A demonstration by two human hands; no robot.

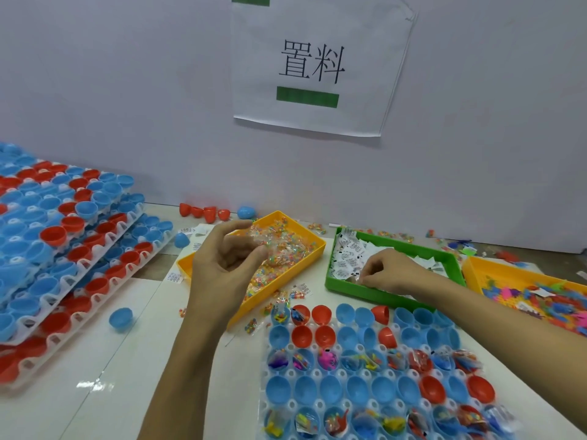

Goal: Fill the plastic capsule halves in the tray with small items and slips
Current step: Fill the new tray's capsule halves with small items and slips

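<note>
Location: a manual packing station in a small factory or assembly workshop. Indicators: a printed station sign [313, 68] taped to the partition wall, stacked trays of capsule halves [63, 236] at left, and sorting bins [394, 274] of bulk parts on the bench.

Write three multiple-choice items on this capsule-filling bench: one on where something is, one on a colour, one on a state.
1. Where is the right hand?
A. over the green tray of slips
B. on the stacked trays
C. in the working tray

2. What colour is the tray under the left hand?
A. green
B. white
C. yellow

3. What state is the fourth row from the far end of the working tray in?
A. filled
B. empty
C. capped

Key: 1 A, its fingers pinch at white slips in the green tray. 2 C, the hand holds small bead packets above the yellow tray. 3 B, those halves show bare insides while the rows beside them hold toys.
</note>
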